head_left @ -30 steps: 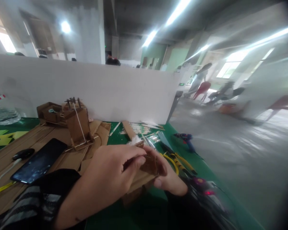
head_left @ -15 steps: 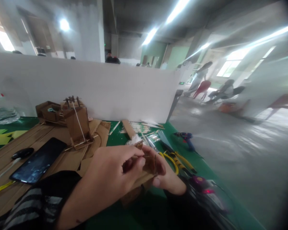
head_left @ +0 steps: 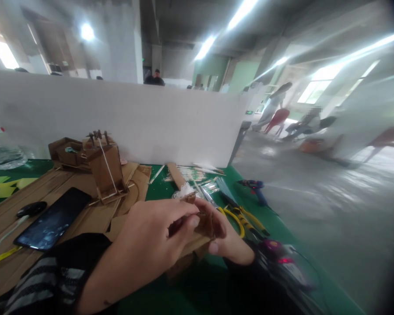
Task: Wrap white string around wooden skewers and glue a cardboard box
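Between my two hands, low over the green table (head_left: 157,177), is a small folded cardboard piece (head_left: 197,240) with raised walls. My left hand (head_left: 151,234) is closed on its left side, thumb and fingers curled at the upper edge. From the right, my right hand (head_left: 231,240) grips the same piece, its thumb at the lower corner. My hands hide much of the cardboard, so its full shape cannot be told. Just beyond the fingers lie a white bundle of string (head_left: 184,191) and a cardboard strip (head_left: 176,176).
Left: a cardboard structure (head_left: 105,170), a phone (head_left: 54,218), a black mouse-like object (head_left: 31,209) and a plastic bottle (head_left: 3,151). Right: yellow-handled pliers (head_left: 249,221), a blue glue gun (head_left: 256,188) and a purple device with a red light (head_left: 274,247). A white partition (head_left: 180,122) stands behind.
My hands and the cardboard piece stay almost in place. The view has shifted very slightly. Behind the partition, a person's head has risen into sight.
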`<control>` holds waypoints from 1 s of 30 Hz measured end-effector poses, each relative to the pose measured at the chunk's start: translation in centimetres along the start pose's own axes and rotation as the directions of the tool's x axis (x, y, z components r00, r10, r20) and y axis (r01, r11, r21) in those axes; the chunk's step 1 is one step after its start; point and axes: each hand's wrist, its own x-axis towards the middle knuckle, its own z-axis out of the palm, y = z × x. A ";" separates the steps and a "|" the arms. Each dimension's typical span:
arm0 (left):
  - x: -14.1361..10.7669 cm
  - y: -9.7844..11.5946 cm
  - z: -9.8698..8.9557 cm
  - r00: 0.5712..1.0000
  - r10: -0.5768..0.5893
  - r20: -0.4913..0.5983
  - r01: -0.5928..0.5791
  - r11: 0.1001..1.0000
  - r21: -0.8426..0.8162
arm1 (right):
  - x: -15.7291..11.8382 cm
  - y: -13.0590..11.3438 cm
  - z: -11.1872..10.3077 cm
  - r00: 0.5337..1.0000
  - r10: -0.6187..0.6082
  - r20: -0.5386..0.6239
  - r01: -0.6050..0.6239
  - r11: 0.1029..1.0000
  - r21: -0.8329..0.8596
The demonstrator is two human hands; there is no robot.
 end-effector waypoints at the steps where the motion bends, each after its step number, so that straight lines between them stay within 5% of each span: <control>1: 0.0 0.0 0.0 1.000 -0.003 0.006 0.003 1.000 0.000 | 0.0 0.1 -0.1 1.000 0.006 -0.001 -0.006 1.000 -0.001; 30: 0.0 0.3 0.2 0.999 -0.018 -0.037 0.018 1.000 0.003 | -0.3 0.2 -0.5 1.000 0.026 -0.009 -0.025 1.000 0.010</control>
